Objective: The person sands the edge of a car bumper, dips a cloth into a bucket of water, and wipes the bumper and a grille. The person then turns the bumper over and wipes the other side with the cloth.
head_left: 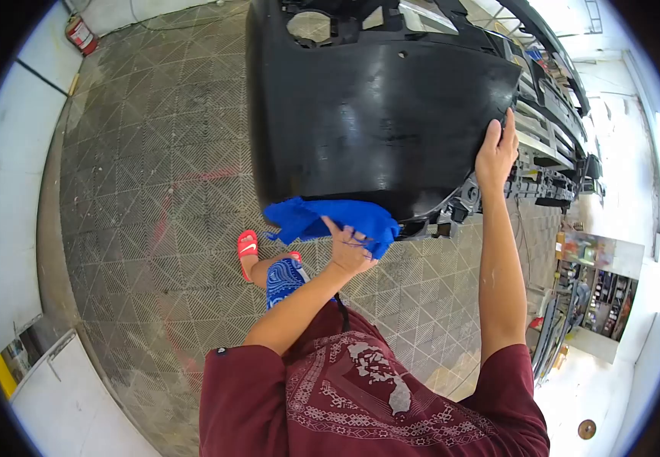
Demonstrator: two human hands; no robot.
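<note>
A large black car bumper (376,122) fills the upper middle of the view, its smooth surface carrying a few scuff marks. My left hand (349,247) holds a blue cloth (338,217) against the bumper's near lower edge, its fingers partly wrapped in the fabric. At the bumper's right edge, my right hand (496,152) grips the rim, with fingers over the black surface and the palm at the side.
Behind the bumper, more black car parts rest on a metal rack (532,133). A fire extinguisher (81,34) stands by the left wall. Shelves with small items (608,301) are at the right. A white panel (71,396) lies lower left.
</note>
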